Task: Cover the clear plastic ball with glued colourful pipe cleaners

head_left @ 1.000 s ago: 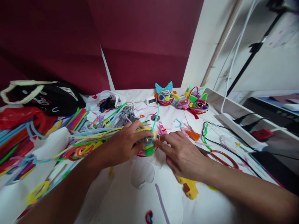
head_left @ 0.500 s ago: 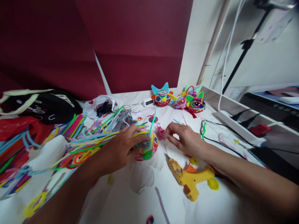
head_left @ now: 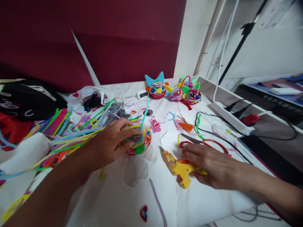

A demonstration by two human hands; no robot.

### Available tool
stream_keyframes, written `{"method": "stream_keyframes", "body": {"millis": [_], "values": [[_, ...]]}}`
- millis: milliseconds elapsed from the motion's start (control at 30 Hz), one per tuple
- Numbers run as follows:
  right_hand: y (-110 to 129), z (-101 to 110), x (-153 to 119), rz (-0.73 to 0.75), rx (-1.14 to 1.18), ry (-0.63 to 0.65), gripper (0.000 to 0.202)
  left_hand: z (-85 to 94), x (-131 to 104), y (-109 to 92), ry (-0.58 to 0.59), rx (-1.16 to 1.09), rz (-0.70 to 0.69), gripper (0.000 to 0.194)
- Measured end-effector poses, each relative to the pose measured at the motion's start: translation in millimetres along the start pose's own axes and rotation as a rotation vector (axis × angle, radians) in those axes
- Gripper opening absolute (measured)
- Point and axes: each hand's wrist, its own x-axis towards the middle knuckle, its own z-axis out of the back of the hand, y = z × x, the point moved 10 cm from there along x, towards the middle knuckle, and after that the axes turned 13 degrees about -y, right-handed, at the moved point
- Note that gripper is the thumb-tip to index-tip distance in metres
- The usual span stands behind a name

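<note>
My left hand (head_left: 115, 138) is wrapped round the left and top of a round colourful craft piece (head_left: 146, 138), which has a green disc on its front and a pale green pipe cleaner standing up from it. On the right, my right hand (head_left: 205, 160) reaches over the handle of a yellow glue gun (head_left: 176, 165), fingers curled around it. The glue gun lies on the white paper, its nozzle towards the craft piece. Just beyond my right hand are orange-handled scissors (head_left: 202, 142). A small pink pipe-cleaner shape (head_left: 155, 125) lies between the hands, farther back.
Bundles of pipe cleaners (head_left: 78, 138) cover the left side. Several finished colourful heads (head_left: 157, 89) stand at the back beside a small white digital display (head_left: 142, 94). A power strip (head_left: 233, 118) with black cables runs along the right. A purple strip (head_left: 158, 201) lies in front.
My right hand has moved right and nearer, from beside the pink shape to the glue gun's handle. My left hand stays on the craft piece. The view has shifted slightly.
</note>
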Motion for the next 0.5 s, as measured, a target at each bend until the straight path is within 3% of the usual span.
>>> {"method": "stream_keyframes", "body": {"millis": [167, 300, 400, 500], "values": [[-2.0, 19.1, 2.5, 0.027, -0.032, -0.068, 0.03, 0.4, 0.6, 0.3, -0.02, 0.027, -0.01, 0.035], [-42.5, 37.4, -6.6, -0.074, -0.281, -0.199, 0.022, 4.0, 0.6, 0.0, -0.078, 0.028, -0.015, 0.035], [-71.9, 32.4, -18.2, -0.134, -0.458, -0.195, 0.017, 3.8, 0.8, 4.1, -0.081, 0.039, -0.039, 0.036], [-84.9, 27.4, -25.3, -0.175, -0.506, -0.172, 0.024, 1.5, 0.9, 4.5, -0.058, 0.052, -0.106, 0.037]]}}
